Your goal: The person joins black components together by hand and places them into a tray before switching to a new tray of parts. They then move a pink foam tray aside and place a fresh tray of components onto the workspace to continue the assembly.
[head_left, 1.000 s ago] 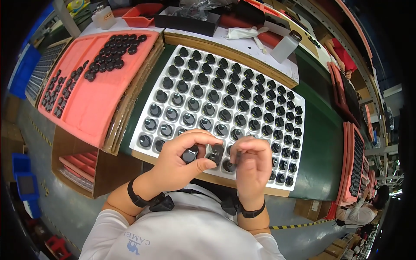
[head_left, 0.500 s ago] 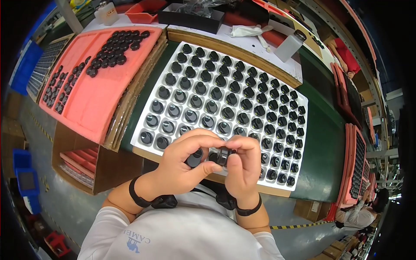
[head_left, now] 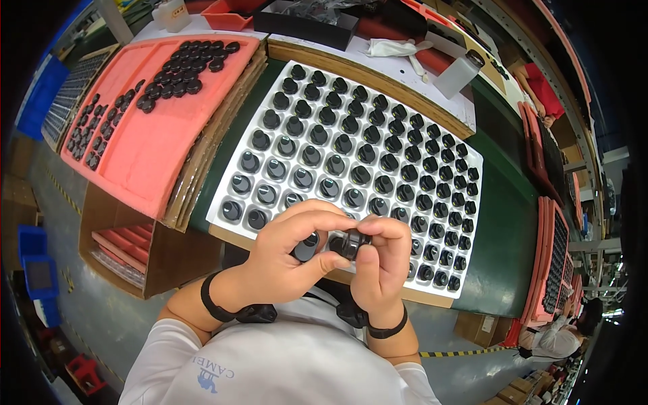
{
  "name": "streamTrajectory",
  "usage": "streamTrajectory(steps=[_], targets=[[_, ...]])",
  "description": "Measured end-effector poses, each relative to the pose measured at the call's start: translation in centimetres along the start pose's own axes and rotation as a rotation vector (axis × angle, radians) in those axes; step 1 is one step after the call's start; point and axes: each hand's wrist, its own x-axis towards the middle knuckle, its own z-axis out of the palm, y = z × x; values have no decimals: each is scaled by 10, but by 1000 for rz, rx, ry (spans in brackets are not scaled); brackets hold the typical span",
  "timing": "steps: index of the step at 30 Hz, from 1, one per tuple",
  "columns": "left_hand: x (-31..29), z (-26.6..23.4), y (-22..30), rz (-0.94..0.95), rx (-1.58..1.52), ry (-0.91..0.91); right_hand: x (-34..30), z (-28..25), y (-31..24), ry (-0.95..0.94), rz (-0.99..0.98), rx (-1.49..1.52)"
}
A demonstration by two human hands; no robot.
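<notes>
Cylinder, glossy black, stubby and stepped (head_left: 348,244), is hanging above the near edge of a white moulded tray (head_left: 219,216), its long axis running roughly left to right (which end is its front, I cannot tell). The left hand (head_left: 287,253) is pinching it while cradling a smooth black round-topped piece (head_left: 306,248); the right hand (head_left: 381,270), apart from it a second ago, is now pinching its right end, so both are apparently sharing the hold.

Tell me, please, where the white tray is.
In the head view, the white tray sits centrally, right of the large pink tray, partly hidden by the left hand and right hand.
</notes>
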Motion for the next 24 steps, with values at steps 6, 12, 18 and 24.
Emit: streamTrajectory(steps=[6, 12, 18, 24], targets=[[0, -2, 1, -3, -25, -2, 1, 8, 1, -3, -62, -157], [-3, -7, -2, -31, -108, 3, 2, 4, 0, -38, 106, 200], [-7, -10, -3, -38, -120, 29, -3, 10, 1, -30, 50, -52], [-10, -16, -5, -65, -120, 25, 6, 11, -1, -87, -104, -375]])
